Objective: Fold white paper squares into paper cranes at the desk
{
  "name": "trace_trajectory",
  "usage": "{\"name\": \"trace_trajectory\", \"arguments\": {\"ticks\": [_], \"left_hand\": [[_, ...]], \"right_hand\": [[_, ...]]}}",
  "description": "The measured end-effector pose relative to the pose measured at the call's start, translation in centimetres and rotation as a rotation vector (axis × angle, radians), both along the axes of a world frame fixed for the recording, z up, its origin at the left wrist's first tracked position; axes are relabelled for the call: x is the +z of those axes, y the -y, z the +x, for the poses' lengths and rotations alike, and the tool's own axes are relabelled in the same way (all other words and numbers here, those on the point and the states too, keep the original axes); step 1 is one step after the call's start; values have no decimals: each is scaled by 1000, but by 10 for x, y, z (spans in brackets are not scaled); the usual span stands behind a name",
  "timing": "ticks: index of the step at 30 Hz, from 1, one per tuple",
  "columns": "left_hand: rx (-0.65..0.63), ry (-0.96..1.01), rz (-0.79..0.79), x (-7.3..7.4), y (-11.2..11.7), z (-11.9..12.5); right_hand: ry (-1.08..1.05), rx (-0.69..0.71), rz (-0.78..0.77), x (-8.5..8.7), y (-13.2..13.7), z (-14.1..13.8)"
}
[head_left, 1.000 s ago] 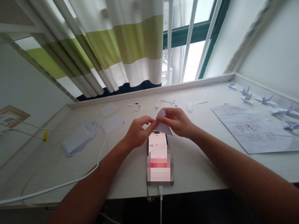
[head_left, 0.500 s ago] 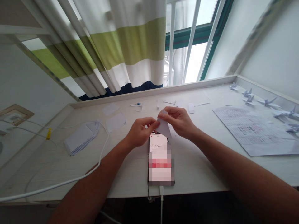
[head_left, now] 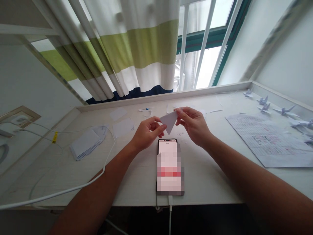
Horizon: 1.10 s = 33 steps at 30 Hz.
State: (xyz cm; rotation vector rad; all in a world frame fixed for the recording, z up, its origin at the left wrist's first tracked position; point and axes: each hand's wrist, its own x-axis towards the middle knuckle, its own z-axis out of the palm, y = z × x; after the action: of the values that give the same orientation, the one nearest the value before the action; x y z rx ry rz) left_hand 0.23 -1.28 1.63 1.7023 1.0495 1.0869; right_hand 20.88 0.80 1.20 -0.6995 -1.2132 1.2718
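One folded paper (head_left: 169, 122), shared by a left hand (head_left: 148, 132) and a right hand (head_left: 194, 125)

Item: folded paper, white, three-cornered, point downward; I am seeing it raised above the worktop (head_left: 207, 179), just beyond the phone's far end.
Left hand: narrowed, it is holding the paper's left edge between thumb and fingers.
Right hand: it is pinching the upper right corner.
Phone (head_left: 168, 163): lying flat between the forearms, a white plug (head_left: 170, 199) entering its near end.
To the person's left: a paper stack (head_left: 86, 143) is lying near two loose sheets, while a white cable (head_left: 73, 190) is crossing the left forearm.
To the right: a printed sheet (head_left: 271, 140), red-marked, is lying flat; beyond it several folded paper birds (head_left: 285, 111) are standing along the raised edge.
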Motion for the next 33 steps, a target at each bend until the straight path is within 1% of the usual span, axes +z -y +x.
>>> {"name": "trace_trajectory", "arguments": {"ticks": [3, 5, 8, 12, 15, 18, 21, 23, 26, 29, 33], "left_hand": [[-10, 9, -42, -4, -1, 1], [14, 28, -22, -6, -2, 1], [42, 41, 13, -5, -3, 0], [21, 35, 4, -4, -3, 0], [22, 43, 18, -8, -5, -1], [78, 63, 88, -13, -8, -2], [127, 23, 190, -12, -8, -3], [128, -16, 271, -9, -7, -2], [86, -71, 357, -4, -3, -1], [45, -122, 382, -1, 0, 0], [101, -138, 395, -1, 1, 2]], "right_hand": [[-18, 14, -48, 0, 1, 0], [8, 21, -59, 1, 2, 0], [49, 66, -99, 3, 4, 0], [62, 132, -134, 2, 5, 0], [91, 156, -123, 1, 4, 0], [143, 130, -39, 0, 4, 0], [252, 53, 113, 0, 6, 0], [329, -4, 234, 1, 8, 0], [420, -68, 404, 2, 12, 0], [483, -87, 457, 2, 14, -1], [515, -126, 439, 1, 15, -2]]}}
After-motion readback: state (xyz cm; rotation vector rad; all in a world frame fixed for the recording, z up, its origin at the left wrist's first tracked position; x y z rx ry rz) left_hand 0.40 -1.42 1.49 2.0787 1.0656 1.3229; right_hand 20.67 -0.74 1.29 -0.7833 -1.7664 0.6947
